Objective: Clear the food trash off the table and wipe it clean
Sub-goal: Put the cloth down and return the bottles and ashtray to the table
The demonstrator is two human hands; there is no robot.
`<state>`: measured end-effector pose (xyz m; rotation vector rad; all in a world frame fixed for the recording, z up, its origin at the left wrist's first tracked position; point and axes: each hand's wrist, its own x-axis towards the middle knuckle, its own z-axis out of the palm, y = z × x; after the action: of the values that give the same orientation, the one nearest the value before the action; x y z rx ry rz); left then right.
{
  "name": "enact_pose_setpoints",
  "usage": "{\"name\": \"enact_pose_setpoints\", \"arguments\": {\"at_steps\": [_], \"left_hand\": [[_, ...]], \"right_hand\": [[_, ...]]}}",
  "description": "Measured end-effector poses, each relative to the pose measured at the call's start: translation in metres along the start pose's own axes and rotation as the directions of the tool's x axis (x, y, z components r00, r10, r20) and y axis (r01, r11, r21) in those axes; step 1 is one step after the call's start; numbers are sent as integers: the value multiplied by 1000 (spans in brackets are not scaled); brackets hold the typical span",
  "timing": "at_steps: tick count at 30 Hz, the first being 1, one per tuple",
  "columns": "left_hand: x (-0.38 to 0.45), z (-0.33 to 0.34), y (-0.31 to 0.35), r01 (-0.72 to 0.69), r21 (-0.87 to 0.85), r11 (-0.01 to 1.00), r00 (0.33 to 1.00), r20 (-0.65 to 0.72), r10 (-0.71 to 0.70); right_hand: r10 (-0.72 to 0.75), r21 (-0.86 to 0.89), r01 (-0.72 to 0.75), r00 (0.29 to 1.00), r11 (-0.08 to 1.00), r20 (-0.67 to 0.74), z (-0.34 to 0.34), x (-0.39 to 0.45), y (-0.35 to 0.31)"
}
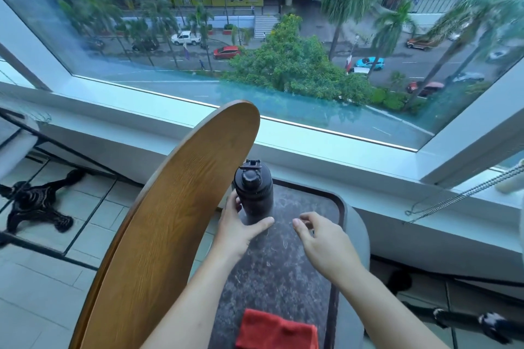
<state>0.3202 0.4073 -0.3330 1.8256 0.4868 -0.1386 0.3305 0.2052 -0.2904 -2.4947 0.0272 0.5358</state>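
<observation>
A dark water bottle (253,190) with a flip cap stands upright at the far end of a dark marbled table top (272,263). My left hand (238,229) wraps around the bottle's lower body, thumb across its base. My right hand (320,238) hovers just right of the bottle with curled fingers apart and nothing in it. A red cloth (276,330) lies folded on the table's near end, between my forearms. No food trash shows on the table.
A tilted round wooden panel (170,221) leans along the table's left side. A grey rounded rim (357,224) borders the table. A window ledge (312,144) runs behind. A black cast-iron base (34,204) lies on the tiled floor at left; a bead chain (465,193) hangs at right.
</observation>
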Motion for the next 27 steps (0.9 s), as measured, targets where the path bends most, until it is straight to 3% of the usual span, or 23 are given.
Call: {"name": "enact_pose_setpoints", "arguments": {"at_steps": [11,22,27], "left_hand": [[11,9,31,-76,-116,990,995,-70,68],[-17,4,47,-132,-19,991,991,-14,132],[-50,-10,69,-241,-15,970,970,13,241]], "right_hand": [[-21,-31,19,998,999,-58,-24,-15,-5],[-10,-60,8,999,998,-39,-49,-36,-9],[-2,-43,0,999,999,-45,-63,-54,-18]]}}
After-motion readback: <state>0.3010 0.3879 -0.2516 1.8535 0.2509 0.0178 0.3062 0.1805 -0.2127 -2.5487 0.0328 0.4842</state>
